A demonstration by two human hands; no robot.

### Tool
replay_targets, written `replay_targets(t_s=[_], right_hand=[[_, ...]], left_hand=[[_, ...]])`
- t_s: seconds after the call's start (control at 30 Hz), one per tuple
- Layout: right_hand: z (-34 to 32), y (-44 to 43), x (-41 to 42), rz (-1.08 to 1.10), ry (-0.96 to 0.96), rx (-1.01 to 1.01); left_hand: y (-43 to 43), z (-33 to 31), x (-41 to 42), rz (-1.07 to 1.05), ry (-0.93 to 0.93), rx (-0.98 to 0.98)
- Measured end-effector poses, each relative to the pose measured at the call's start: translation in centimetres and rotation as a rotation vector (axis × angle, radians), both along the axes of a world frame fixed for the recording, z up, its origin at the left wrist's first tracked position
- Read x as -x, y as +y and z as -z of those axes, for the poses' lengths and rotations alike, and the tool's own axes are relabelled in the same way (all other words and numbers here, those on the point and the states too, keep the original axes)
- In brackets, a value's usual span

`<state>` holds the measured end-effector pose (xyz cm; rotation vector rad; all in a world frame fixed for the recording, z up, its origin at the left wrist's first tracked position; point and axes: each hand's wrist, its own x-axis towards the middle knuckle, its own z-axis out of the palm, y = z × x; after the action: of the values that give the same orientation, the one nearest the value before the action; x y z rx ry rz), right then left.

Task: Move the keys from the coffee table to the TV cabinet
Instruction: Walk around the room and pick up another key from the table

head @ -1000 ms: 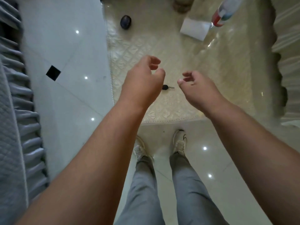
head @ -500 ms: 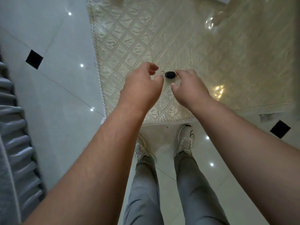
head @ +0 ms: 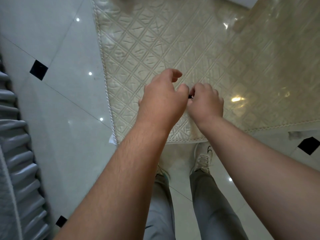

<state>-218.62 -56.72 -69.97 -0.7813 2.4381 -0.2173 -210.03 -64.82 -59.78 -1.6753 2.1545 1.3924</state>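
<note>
The coffee table (head: 155, 40) carries a cream quilted cover under a glossy sheet. Close to its front edge, my right hand (head: 206, 101) is curled down on the keys (head: 190, 96). Only a small dark piece of them shows, between its thumb and fingers. My left hand (head: 162, 99) hovers just to the left, almost touching the right one, with loosely bent fingers and nothing in it. The TV cabinet is out of view.
A grey pleated sofa cover (head: 15, 153) runs down the left edge. Shiny white floor tiles (head: 60, 84) with black insets lie between sofa and table. My shoes (head: 202, 160) stand right against the table's front edge. A white object (head: 245, 1) peeks in at the top.
The view has tilted down and closer to the table. My right hand has come down over the dark key fob and closed on it, hiding most of it. My left hand stayed beside it.
</note>
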Motion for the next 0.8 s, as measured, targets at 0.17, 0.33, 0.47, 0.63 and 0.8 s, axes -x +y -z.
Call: replay_targets(t_s=[0.17,0.33,0.47,0.63,0.8], right_hand=[[-2.7,-0.5,0.5,0.021,0.01,0.138],[-7.6,-2.9,2.3,0.13,0.042,0.343],[-12.1,-4.5,3.1,0.154,-0.013,0.468],[-18.7,-6.1,3.4,0.141,-0.055,0.623],[-26.8,-7.4,4.4,0.066,0.01,0.654]], left_hand=[[-0.4,-2.0,0.7,0.002,0.049,0.061],[-1.1,-4.7,1.6,-0.035,0.101,0.111],[-1.5,-7.5,2.2,-0.035,0.136,0.145],[-2.1,-12.4,2.4,-0.051,0.21,0.254],[-3.5,-19.6,2.3,-0.026,0.28,0.364]])
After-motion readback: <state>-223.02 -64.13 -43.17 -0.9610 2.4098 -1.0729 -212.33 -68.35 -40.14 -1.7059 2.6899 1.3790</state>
